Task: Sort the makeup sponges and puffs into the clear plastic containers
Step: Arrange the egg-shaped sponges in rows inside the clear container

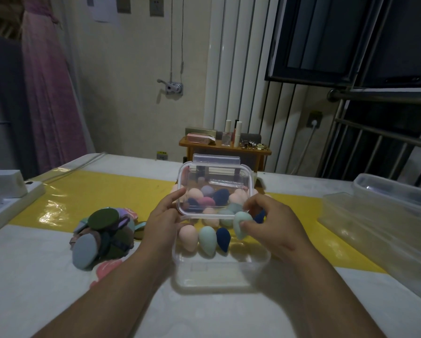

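Left grip (164, 215) holds a clear lid (216, 176) by its lower-left corner, fingers curled on the edge. The lid is raised and tilted toward the camera, above the far end of a clear container (219, 286) that sits on the surface (204, 315) right in front of the person. Right grip (269, 222) pinches a mint sponge (241, 224) btw thumb and fingers, over the container's right side, just beside the lid's lower-right corner. Inside the container, 3 teardrop sponges lie side by side w/ tips toward the camera: pink sponge (188, 236), pale green sponge (207, 240), navy sponge (222, 237), each touching the next. More sponges (211, 198) in pink, lilac, navy, magenta and green show through the lid; can't tell if they are in the container or behind it. A pile of puffs (104, 236) in dark green, grey-blue, purple and brown sits on the surface left of the container, near the left forearm. A yellow strip (94, 196) runs across the surface under the far things. A long clear box (387, 228) lies well apart at the right edge. White boxes (9, 184) stand at far left. Beyond the surface, a small wooden table (225, 145) carries bottles.
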{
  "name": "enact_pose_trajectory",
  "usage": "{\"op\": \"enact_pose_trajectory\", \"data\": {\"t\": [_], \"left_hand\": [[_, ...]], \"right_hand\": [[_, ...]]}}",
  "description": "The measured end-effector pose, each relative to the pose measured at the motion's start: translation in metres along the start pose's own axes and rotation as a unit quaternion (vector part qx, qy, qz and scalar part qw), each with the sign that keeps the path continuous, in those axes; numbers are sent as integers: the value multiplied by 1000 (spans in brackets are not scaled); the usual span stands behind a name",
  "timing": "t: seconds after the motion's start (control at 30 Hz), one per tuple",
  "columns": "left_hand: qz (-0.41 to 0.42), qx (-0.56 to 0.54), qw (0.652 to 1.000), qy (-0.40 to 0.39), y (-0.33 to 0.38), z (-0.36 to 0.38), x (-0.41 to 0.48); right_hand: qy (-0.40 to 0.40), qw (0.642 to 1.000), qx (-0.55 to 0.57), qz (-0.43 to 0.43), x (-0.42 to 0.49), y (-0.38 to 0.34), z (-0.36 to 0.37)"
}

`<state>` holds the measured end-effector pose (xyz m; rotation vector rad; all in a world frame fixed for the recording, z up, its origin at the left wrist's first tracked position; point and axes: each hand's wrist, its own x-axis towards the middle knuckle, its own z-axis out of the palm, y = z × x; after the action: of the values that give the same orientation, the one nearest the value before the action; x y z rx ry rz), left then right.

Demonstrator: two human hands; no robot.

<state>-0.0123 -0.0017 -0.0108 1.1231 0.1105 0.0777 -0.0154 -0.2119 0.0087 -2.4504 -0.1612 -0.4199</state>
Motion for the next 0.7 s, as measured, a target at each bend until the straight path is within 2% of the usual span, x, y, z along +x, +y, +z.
{"op": "enact_pose_trajectory", "data": {"t": [0.47, 0.7], "left_hand": [[-5, 15, 1000, 10, -4, -4, 7], [7, 2, 1000, 14, -6, -3, 10]], "right_hand": [[-49, 986, -158, 38, -1, -8, 6], [-63, 983, -172, 34, -1, -10, 7]]}}
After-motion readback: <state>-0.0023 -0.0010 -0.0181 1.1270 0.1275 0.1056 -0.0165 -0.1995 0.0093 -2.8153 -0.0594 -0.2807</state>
